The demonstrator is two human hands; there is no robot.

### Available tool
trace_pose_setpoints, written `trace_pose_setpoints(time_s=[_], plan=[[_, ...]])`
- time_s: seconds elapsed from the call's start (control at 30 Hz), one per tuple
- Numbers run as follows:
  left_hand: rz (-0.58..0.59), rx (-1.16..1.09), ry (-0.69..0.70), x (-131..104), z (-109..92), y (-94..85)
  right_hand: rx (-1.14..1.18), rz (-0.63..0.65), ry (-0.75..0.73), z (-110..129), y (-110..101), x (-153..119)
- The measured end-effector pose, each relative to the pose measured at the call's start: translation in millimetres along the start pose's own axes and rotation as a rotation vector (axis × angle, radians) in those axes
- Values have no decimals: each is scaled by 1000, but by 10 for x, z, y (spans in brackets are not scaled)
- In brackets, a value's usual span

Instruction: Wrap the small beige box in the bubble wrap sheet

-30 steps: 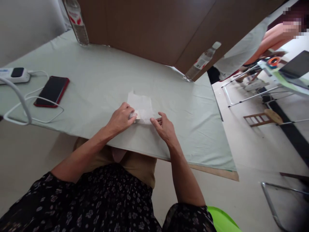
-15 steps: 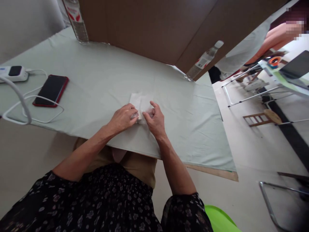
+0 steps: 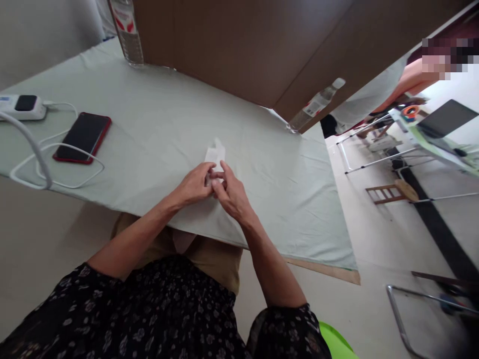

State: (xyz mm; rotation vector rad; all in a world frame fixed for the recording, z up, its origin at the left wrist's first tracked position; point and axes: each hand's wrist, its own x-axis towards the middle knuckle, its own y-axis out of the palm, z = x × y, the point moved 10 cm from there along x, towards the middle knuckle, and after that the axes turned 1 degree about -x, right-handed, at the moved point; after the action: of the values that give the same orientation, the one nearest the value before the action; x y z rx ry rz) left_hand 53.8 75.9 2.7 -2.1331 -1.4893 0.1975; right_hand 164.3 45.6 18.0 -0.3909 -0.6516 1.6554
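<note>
We now have the white sheet gathered into a narrow, folded shape, where a second ago it lay spread wide. Our right hand, earlier apart at its right edge, is now close against our left hand.

My single view comes from a camera worn on the person's head, looking forward and steeply down over the floral blouse to the hands and the cloth-covered table. I get the hands at mid-range, small at the centre. The brown cardboard panel closes off the far side, while the right side opens onto the floor and a distant laptop. No second view shares this scene.
</note>
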Motion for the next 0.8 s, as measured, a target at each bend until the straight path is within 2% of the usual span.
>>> trace_pose_setpoints(time_s=[0.07,0.2,0.27,0.37,0.43,0.57,0.63,0.73,0.8], plan=[[-11,-97,-67,-3,86,-30,-24,50,-35,62,32,-44],[-169,-85,-106,1,116,-169,-23,92,-24,71,30,-55],[-193,-24,-91,16,70,-149,28,116,-7,60,30,-41],[-156,14,-82,35,43,-33,162,161,20,2,28,-14],[-161,18,-75,25,46,2,247,113,40,-94,-56,25],[-206,50,-5,-30,11,4,291,-115,27,-311,-318,124],[-229,100,48,-59,-36,2,251,-114,15,-350,-309,183],[-259,191,133,-89,-117,7,187,-24,14,-341,-220,268],[-262,230,173,-98,-148,17,193,-58,30,-354,-286,304]])
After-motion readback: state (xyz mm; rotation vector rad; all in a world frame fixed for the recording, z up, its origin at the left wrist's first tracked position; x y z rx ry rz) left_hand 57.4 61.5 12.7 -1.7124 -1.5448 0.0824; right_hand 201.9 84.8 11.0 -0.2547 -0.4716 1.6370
